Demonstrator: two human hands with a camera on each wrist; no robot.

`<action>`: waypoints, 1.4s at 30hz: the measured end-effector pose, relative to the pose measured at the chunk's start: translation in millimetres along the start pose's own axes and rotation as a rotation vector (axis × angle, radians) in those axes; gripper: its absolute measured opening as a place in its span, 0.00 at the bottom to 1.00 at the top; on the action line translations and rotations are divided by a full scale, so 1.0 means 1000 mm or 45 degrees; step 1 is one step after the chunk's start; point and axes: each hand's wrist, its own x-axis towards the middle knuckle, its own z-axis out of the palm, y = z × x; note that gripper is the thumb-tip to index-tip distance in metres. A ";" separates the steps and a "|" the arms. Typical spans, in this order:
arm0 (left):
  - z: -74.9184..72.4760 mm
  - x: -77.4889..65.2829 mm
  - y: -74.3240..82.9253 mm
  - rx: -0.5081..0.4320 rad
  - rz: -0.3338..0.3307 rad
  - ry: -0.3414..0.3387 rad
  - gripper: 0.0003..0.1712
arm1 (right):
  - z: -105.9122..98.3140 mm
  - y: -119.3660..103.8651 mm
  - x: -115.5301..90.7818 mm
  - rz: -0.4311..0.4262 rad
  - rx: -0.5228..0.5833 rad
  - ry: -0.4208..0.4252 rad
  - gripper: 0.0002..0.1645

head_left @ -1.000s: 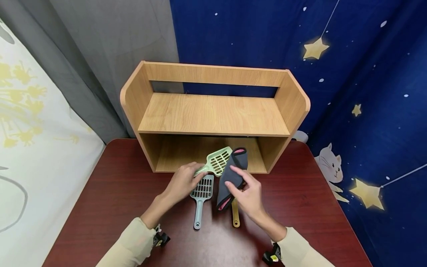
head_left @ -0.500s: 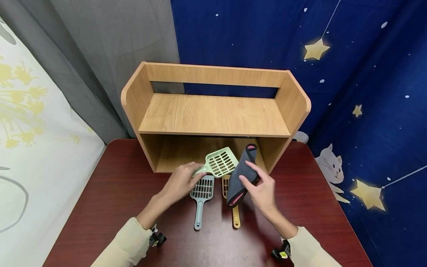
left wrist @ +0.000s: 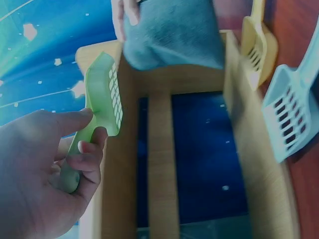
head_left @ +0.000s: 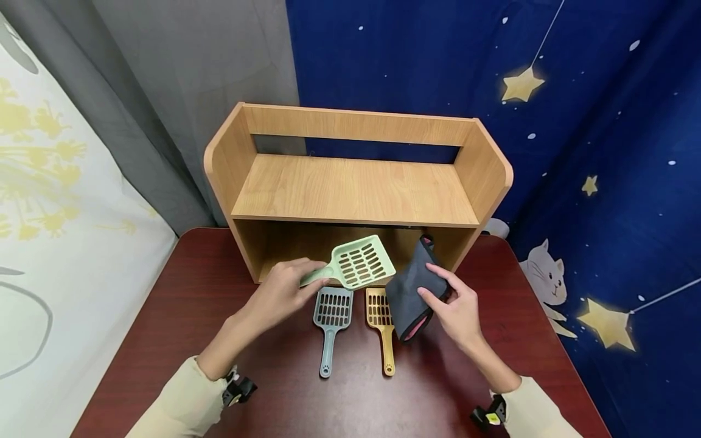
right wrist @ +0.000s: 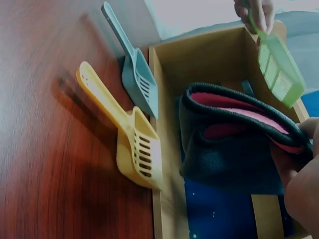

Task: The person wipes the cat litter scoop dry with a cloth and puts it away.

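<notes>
My left hand [head_left: 282, 289] grips the handle of a light green slotted litter scoop [head_left: 362, 263], its head pointing right in front of the shelf's lower compartment. In the left wrist view the thumb and curled fingers wrap that green handle [left wrist: 74, 172]. My right hand [head_left: 457, 307] pinches a folded dark grey cloth [head_left: 413, 295] with black edging and a pink inner side. The folds show pink in the right wrist view. A blue-grey litter scoop [head_left: 333, 310] and a yellow litter scoop [head_left: 381, 313] lie on the table, handles toward me. The cloth hangs close beside the yellow one.
A wooden two-level shelf [head_left: 356, 188] stands at the back of the dark red table [head_left: 263, 389]. Behind it hang a grey curtain [head_left: 202, 67] and a blue star-patterned curtain [head_left: 405, 61].
My right hand has carried the cloth to the right, uncovering the yellow scoop. My left hand has drawn slightly left, and the green scoop's head now shows whole, apart from the cloth.
</notes>
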 end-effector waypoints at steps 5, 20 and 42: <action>-0.023 0.011 0.004 -0.026 0.031 0.040 0.15 | -0.012 0.000 0.001 0.045 -0.042 -0.079 0.31; -0.065 0.050 -0.016 0.174 -0.222 0.228 0.19 | -0.049 -0.005 0.013 0.099 -0.062 -0.310 0.30; -0.082 0.087 -0.053 0.356 -0.557 0.264 0.21 | -0.094 0.001 0.041 -0.037 -0.423 -0.476 0.30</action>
